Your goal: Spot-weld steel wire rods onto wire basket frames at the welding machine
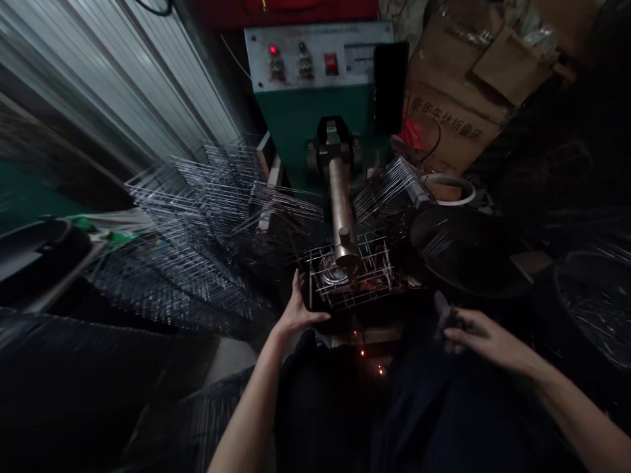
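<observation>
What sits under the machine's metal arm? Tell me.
A wire rack shows below the near end of the metal arm, with a round metal piece among its wires. The arm's tip covers whatever lies directly behind it.

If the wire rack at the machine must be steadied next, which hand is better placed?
Probably the left hand: it is open, beside the wire rack. The right hand is farther away and holds a small greyish object.

A dim workshop: green machine (293, 128) (sparks (380, 372) glowing below it), wire grids (207, 203) in piles.
</observation>
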Available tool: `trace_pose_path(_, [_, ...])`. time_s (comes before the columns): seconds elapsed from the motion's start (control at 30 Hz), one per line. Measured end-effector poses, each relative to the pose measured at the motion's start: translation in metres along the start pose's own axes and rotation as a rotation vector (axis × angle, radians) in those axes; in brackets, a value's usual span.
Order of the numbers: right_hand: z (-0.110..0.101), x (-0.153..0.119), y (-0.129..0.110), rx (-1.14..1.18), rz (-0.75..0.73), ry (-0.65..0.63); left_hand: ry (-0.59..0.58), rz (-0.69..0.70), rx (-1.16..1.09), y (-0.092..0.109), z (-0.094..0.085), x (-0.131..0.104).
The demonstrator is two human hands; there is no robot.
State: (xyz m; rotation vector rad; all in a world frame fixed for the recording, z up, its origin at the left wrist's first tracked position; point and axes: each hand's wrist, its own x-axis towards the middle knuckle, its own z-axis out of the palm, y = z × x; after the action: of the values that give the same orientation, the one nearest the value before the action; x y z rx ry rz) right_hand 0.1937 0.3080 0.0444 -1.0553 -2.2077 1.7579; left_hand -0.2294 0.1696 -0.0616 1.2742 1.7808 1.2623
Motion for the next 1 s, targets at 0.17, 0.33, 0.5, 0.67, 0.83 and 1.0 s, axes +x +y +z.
trace_pose_path(0.17, [0.058, -0.01, 0.06, -0.28, 0.019, 0.051, -0.076, -0.181, -0.374, -0.03, 0.032, 0.008])
trace_pose_path(0.33, [0.069, -0.005, 0.072, -0.301, -0.004, 0.18, -0.01, -0.083, -0.45, -0.023, 0.037, 0.016])
trace_pose_path(0.5, [0.062, -0.008, 0.046, 0.062, 0.072, 0.209, 0.035, -0.04, -0.255, -0.002, 0.022, -0.026])
trace_pose_path(0.67, [0.076, -0.021, -0.003, 0.366, 0.076, 0.045, -0.001, 0.1, 0.156, 0.042, 0.01, -0.089])
trace_pose_path(0.83, [0.078, -0.013, -0.045, 0.573, -0.068, -0.206, -0.041, 0.126, 0.596, 0.091, 0.028, -0.097])
trace_pose_path(1.0, [0.081, 0.015, -0.066, 0.095, -0.375, -0.204, 0.025, 0.18, 0.754, 0.13, 0.05, -0.083])
